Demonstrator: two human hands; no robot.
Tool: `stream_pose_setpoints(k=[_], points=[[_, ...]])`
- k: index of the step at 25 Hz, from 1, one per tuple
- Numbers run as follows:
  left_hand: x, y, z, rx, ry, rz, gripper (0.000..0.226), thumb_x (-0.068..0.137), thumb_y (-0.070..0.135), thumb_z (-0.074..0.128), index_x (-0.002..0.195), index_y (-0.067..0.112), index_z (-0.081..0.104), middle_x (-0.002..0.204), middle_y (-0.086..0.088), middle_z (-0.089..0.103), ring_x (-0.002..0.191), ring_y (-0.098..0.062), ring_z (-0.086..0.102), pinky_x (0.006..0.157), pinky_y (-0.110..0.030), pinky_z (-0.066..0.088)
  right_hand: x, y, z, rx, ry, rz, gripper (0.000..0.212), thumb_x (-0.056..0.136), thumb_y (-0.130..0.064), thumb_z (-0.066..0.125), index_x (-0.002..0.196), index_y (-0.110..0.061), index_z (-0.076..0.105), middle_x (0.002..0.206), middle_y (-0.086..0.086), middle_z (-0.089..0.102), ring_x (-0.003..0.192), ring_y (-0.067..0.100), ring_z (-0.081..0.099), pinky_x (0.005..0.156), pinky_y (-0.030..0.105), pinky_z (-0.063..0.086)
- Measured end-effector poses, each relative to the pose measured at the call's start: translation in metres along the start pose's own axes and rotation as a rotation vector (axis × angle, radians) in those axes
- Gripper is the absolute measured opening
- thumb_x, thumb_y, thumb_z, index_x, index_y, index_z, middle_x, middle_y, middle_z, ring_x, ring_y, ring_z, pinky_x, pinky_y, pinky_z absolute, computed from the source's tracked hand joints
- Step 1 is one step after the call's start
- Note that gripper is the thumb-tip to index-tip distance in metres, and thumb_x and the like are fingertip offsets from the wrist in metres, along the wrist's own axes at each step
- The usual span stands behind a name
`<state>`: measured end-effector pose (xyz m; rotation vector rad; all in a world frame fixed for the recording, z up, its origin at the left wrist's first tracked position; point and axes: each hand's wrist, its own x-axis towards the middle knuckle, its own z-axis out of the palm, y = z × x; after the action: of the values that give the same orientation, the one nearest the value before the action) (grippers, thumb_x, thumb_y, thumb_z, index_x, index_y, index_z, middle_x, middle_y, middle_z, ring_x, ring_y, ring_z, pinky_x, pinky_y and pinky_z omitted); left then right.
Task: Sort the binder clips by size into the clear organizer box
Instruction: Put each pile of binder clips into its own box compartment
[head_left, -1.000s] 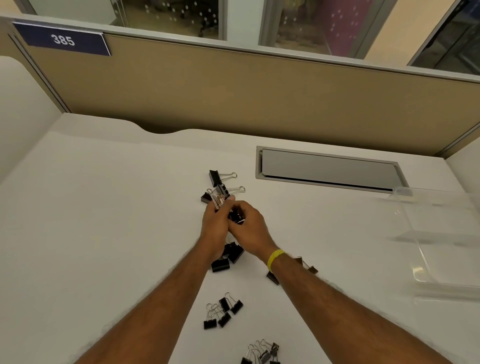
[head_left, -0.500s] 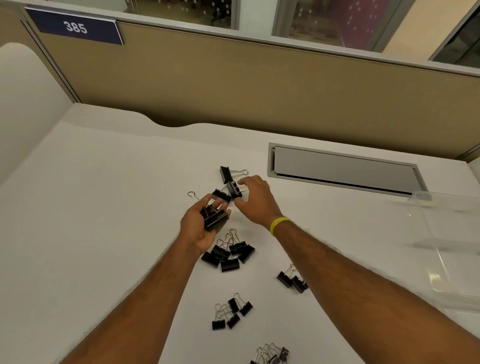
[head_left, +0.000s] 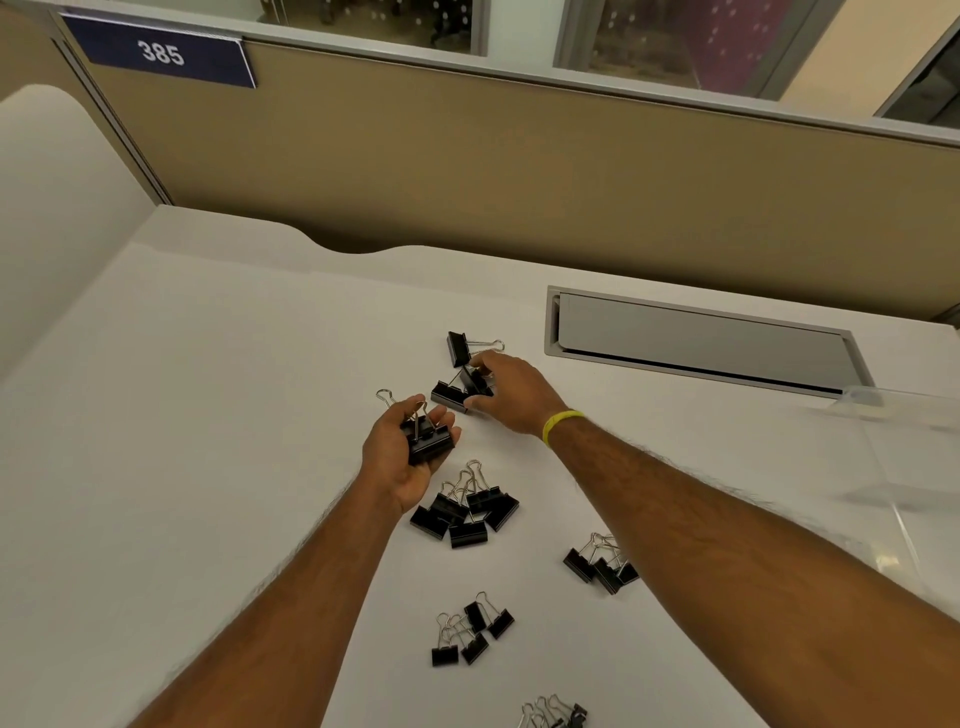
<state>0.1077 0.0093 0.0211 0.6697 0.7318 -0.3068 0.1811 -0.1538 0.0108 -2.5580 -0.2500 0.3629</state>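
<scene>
Nearest heap: the tiniest clips (head_left: 553, 716) lie at the bottom edge of view, bunched together, which I take to be one size already set apart.
Small pile: a handful of small clips (head_left: 470, 630) sits just beyond, on its own patch of the desk (head_left: 208, 415).
Right-side pile: another little cluster (head_left: 600, 567) lies partly under the right forearm, well apart from the rest. It looks like a separate size kept from mixing.
Medium pile: the medium clips (head_left: 465, 512) are heaped just below the left wrist.
Left hand (head_left: 402, 457): palm up, fingers curled round the held large clips (head_left: 428, 440), wire handles poking out past the fingertips. It seems to serve as a collecting hand, so one trip to the box carries the whole size.
Right hand (head_left: 514, 389): reached forward, thumb and fingers pinching one of the loose large clips (head_left: 460, 389) on the desk, probably to add it to the left hand's bundle.
Farthest clip (head_left: 460, 347): one large clip lies alone just past the right fingertips, untouched.
Clear organizer box (head_left: 914, 457): off at the right edge, well apart from all the clips; I see none in it, though its walls are blurred.
Beyond: a grey cable hatch (head_left: 696, 343) is set in the desk, and the number sign (head_left: 161, 52) hangs on the partition.
</scene>
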Motion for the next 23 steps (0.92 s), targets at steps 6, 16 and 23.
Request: stream_pose_setpoints(k=[6,16,23], points=[[-0.001,-0.001,0.0,-0.006,0.003,-0.001,0.016,0.09,0.017,0.06,0.102,0.007,0.057,0.093,-0.015,0.063,0.082,-0.026,0.064,0.059,-0.032,0.059,-0.01,0.013,-0.002,-0.056,-0.043,-0.057,0.06,0.082,-0.027,0.074,0.135,-0.02,0.047,0.136,0.003,0.052,0.125,0.023,0.045,0.105,0.038,0.04],[0.0,0.0,0.005,0.034,0.015,0.024,0.021,0.091,0.018,0.06,0.108,0.007,0.057,0.093,-0.015,0.064,0.084,-0.026,0.064,0.057,-0.032,0.059,0.014,-0.006,-0.018,0.25,0.194,0.049,0.033,0.077,-0.01,0.07,0.108,-0.01,0.058,0.107,0.008,0.054,0.092,0.026,0.056,0.079,0.032,0.05],[0.007,0.007,-0.001,0.071,0.037,0.038,0.018,0.092,0.019,0.059,0.107,0.009,0.061,0.098,-0.016,0.067,0.086,-0.026,0.066,0.059,-0.032,0.059,0.064,-0.021,-0.017,-0.146,-0.1,-0.077,0.071,0.075,-0.021,0.077,0.137,-0.02,0.044,0.14,0.005,0.049,0.12,0.025,0.052,0.097,0.034,0.044]])
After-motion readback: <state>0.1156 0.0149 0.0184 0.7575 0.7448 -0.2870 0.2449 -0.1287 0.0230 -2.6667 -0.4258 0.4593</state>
